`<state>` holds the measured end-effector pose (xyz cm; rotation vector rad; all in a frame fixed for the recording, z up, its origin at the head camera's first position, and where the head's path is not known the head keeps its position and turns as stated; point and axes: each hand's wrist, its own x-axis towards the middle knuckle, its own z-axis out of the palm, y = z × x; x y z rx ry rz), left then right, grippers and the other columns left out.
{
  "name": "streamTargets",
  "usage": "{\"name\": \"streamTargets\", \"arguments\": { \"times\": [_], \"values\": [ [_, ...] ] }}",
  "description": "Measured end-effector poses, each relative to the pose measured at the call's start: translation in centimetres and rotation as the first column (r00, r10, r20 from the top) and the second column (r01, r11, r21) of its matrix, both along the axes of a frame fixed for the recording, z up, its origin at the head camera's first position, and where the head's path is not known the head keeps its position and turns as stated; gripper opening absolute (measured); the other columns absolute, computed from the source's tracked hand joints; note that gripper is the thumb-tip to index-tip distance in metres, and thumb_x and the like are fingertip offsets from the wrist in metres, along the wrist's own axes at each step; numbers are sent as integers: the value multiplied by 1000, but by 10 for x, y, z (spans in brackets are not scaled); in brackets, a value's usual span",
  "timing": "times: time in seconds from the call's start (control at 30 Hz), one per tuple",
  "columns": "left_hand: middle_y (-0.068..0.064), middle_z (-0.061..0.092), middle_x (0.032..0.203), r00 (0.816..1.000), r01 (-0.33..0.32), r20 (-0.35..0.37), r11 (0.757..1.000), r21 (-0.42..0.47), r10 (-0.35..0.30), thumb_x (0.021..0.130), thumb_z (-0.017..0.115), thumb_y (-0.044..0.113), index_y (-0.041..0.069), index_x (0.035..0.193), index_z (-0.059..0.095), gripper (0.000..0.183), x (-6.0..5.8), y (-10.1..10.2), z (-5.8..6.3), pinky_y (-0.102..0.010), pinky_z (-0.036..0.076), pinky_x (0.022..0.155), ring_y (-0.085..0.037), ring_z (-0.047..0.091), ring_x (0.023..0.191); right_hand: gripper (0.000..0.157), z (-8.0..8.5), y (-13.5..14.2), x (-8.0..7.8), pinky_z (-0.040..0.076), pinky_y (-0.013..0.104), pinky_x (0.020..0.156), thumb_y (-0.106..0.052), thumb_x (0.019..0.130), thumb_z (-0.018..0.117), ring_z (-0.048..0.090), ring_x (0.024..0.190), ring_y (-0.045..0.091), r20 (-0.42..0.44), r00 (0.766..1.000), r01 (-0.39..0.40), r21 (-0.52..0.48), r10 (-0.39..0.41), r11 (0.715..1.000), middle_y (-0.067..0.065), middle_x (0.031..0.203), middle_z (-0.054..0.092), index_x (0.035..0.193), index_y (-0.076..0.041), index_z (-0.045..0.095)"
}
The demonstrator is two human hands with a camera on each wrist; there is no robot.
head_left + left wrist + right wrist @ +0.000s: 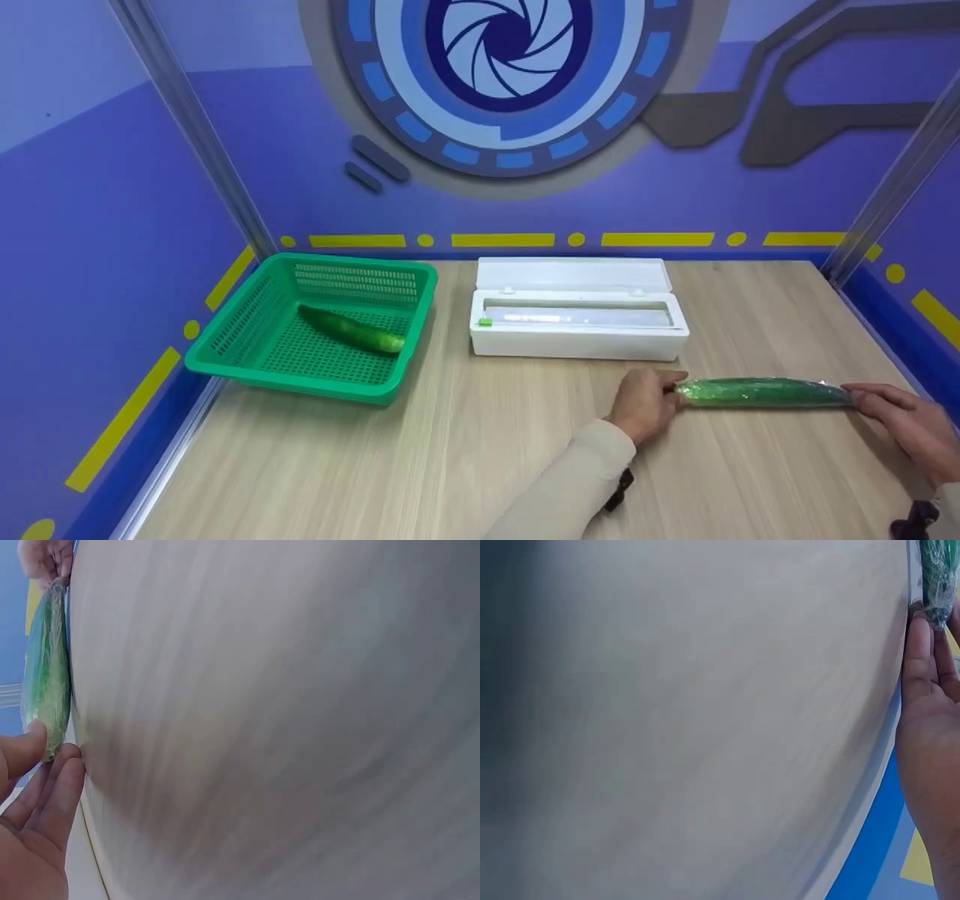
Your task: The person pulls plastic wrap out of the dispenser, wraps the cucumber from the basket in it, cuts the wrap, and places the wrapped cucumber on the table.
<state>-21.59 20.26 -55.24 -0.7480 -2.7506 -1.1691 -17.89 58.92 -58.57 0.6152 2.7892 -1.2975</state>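
Observation:
A cucumber (765, 392) in clear plastic film lies lengthwise between the two hands at the right of the table. My left hand (646, 405) pinches its pale end, thumb on one side and fingers on the other, as the left wrist view shows on the wrapped cucumber (49, 682). At the opposite end, my right hand (904, 424) pinches the gathered film at the tip. The right wrist view catches only that tip of the cucumber (939, 577) beside the fingers of the right hand (930, 697).
A green basket (300, 381) stands at the left with one unwrapped cucumber (349, 330) inside. Behind the hands is a white cling film box (577, 345), its lid (574, 275) raised and a film roll within. Purple-blue panels (540, 206) enclose the wooden table (420, 465).

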Motion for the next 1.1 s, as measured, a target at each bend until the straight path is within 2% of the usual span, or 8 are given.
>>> {"name": "streamTargets", "arguments": {
  "times": [0.17, 0.37, 0.6, 0.7, 0.77, 0.87, 1.03, 1.1],
  "values": [
    [13, 76, 117, 999, 21, -24, 1000, -15, -21, 94, 80, 13, 15, 129, 78, 36, 1, -8, -2, -5, 42, 85, 9, 60, 97, 62, 8, -17, -5, 43, 64, 107, -38, 114, 41, 44, 134, 52, 2, 998, 64, 8, -64, 998, 38, 154, 40, 151, 12, 46],
    [12, 73, 96, 999, 39, 12, 999, -5, -39, 96, 81, 16, 13, 129, 78, 34, -4, -27, 1, -7, 41, 74, 6, 55, 82, 63, 28, -34, -8, 44, 62, 106, -38, 115, 38, 45, 132, 55, 20, 995, 99, 83, -101, 992, 41, 146, 44, 144, 17, 48],
    [4, 76, 100, 999, -24, 40, 999, 36, 23, 96, 79, 14, 7, 123, 79, 28, -23, -76, 4, -16, 51, 83, -2, 65, 91, 64, 44, -43, -12, 42, 67, 102, -37, 113, 44, 48, 118, 57, 50, 998, 24, 260, -38, 965, 43, 127, 52, 132, 23, 49],
    [1, 77, 103, 997, -74, 3, 994, 79, 74, 97, 77, 11, 5, 117, 80, 21, -30, -100, 6, -19, 53, 85, -5, 67, 94, 58, 48, -49, -15, 45, 68, 97, -32, 110, 47, 53, 109, 56, 14, 1000, 3, 315, -8, 949, 43, 119, 55, 126, 24, 53],
    [-1, 77, 102, 989, -103, -92, 987, 119, 114, 98, 76, 9, 4, 112, 80, 16, -34, -115, 6, -20, 54, 83, -6, 68, 93, 53, 50, -55, -17, 46, 68, 94, -28, 109, 49, 54, 105, 55, -41, 999, 0, 333, 15, 943, 42, 117, 55, 124, 23, 54],
    [-1, 75, 98, 928, -137, -319, 972, 193, 194, 97, 75, 3, 4, 106, 80, 10, -41, -134, 8, -19, 54, 78, -8, 68, 88, 46, 51, -68, -20, 47, 68, 90, -22, 107, 52, 55, 102, 53, -165, 983, -13, 367, 79, 930, 39, 115, 54, 122, 21, 57],
    [-3, 71, 89, 694, -222, -617, 926, 305, 370, 88, 79, -4, 4, 96, 77, 12, -60, -167, 16, -24, 56, 71, -15, 68, 81, 37, 61, -97, -28, 46, 67, 88, -17, 106, 57, 55, 106, 52, -316, 919, -97, 396, 234, 913, 34, 117, 56, 122, 17, 62],
    [-3, 70, 90, 638, -282, -639, 902, 326, 430, 86, 82, -3, 5, 95, 76, 13, -66, -182, 20, -28, 56, 71, -18, 67, 82, 37, 68, -112, -32, 45, 67, 90, -18, 108, 58, 55, 110, 51, -334, 902, -135, 384, 274, 913, 32, 120, 57, 125, 15, 63]
  ]
}}
